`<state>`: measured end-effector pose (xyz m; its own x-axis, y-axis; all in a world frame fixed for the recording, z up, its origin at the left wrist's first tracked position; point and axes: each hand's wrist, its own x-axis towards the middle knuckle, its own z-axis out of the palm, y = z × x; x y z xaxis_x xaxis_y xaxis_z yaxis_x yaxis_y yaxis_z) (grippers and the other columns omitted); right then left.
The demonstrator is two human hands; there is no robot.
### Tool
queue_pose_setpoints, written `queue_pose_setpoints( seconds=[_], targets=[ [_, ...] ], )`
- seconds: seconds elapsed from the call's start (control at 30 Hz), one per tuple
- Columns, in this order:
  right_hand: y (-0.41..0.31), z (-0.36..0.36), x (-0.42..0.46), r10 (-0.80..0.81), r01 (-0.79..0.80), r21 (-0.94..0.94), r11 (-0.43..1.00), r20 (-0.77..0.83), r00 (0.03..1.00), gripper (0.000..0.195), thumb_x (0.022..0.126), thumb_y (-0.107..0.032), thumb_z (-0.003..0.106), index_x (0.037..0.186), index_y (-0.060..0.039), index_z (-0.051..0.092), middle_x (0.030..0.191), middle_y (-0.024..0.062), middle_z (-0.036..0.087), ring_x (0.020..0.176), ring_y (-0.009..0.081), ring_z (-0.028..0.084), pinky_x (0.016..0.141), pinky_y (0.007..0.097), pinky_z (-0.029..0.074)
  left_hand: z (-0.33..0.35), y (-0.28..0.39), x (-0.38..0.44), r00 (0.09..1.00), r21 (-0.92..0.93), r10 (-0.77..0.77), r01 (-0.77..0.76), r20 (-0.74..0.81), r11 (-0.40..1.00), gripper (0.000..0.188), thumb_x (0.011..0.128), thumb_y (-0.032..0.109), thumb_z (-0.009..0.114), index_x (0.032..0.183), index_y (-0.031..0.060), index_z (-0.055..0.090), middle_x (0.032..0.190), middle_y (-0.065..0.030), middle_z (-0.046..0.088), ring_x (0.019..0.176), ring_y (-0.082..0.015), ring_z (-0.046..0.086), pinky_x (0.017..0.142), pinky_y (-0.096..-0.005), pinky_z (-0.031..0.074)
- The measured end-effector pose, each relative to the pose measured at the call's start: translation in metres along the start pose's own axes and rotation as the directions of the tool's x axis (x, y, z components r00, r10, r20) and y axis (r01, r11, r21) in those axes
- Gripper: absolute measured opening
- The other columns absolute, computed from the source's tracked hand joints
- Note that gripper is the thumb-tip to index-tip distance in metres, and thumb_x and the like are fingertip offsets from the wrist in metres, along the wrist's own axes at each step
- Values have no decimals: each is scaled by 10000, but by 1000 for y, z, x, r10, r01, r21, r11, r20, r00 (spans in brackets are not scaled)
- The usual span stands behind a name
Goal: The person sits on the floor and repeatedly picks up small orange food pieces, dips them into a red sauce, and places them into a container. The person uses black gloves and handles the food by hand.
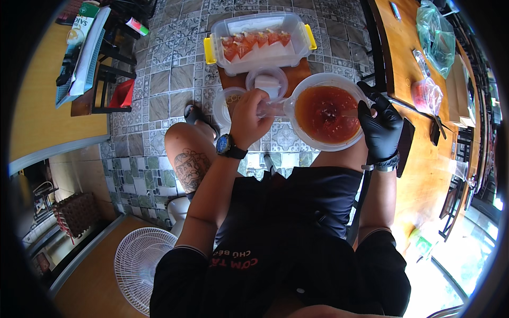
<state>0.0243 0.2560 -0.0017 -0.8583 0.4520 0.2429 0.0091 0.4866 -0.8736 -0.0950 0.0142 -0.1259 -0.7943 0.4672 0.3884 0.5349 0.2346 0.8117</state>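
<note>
My bare left hand [252, 117], with a watch at the wrist, grips the handle of a clear plastic jug [293, 126]. Orange-red sauce [316, 103] with small pale bits fills much of it and swirls darker at the middle. At the jug's right side, my black-gloved right hand [379, 123] holds a thin stirring utensil [350, 113] that dips into the sauce; its lower end is hidden. Behind the left hand are a round plastic tub [222, 105] with rubber bands [234, 99] and another tub [281, 77] with white pieces.
A clear bin [260, 65] with yellow latches holds several small bags of red sauce [254, 39], beyond the tubs on a brown stool [304, 69]. Wooden tables [421, 159] flank the right, with a green plastic bag [437, 39]. A fan [141, 266] stands at lower left.
</note>
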Motion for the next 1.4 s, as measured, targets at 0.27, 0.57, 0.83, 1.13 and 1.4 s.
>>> queue_pose_setpoints(
  seconds=[0.27, 0.57, 0.83, 1.13, 1.4],
  targets=[
    [-14, 1, 4, -29, 31, -125, 992, 16, 999, 397, 803, 34, 685, 1197, -3, 651, 599, -66, 469, 591, 1, 438, 608, 176, 407, 1, -1, 1, 1000, 27, 15, -15, 19, 1000, 274, 678, 71, 690, 899, 40, 532, 806, -125, 579, 764, -333, 588, 657, -402, 467],
    [-25, 3, 8, -109, 114, -204, 972, 36, 993, 354, 800, 9, 685, 1154, -7, 672, 868, 56, 711, 695, 25, 574, 679, 204, 492, 3, -1, 1, 1000, 22, 13, -13, 16, 1000, 278, 662, 76, 700, 871, 49, 519, 785, -115, 570, 745, -332, 580, 631, -401, 454],
    [-33, 2, 9, -38, 54, -342, 938, 53, 998, 353, 806, -27, 684, 1159, -32, 679, 869, 62, 715, 683, 25, 582, 644, 202, 491, 3, -3, 0, 999, -12, -4, 4, 34, 1000, 268, 671, 74, 697, 857, 48, 506, 758, -105, 548, 706, -313, 554, 609, -383, 434],
    [-37, 1, 10, 63, -43, -266, 963, 66, 996, 349, 802, -31, 689, 1150, -28, 679, 1071, 127, 708, 851, 104, 670, 750, 245, 539, 4, -2, 1, 999, 2, -1, 1, 35, 1000, 254, 696, 79, 687, 836, 50, 477, 756, -104, 536, 705, -312, 553, 604, -384, 432],
    [-42, 2, 11, -18, 34, -244, 969, 65, 998, 350, 797, -20, 688, 1147, -24, 680, 1015, 117, 719, 821, 97, 664, 747, 250, 532, 6, 0, 0, 997, -23, -58, 59, 53, 998, 240, 706, 69, 679, 832, 54, 475, 731, -90, 516, 663, -289, 539, 574, -368, 430]
  ],
)
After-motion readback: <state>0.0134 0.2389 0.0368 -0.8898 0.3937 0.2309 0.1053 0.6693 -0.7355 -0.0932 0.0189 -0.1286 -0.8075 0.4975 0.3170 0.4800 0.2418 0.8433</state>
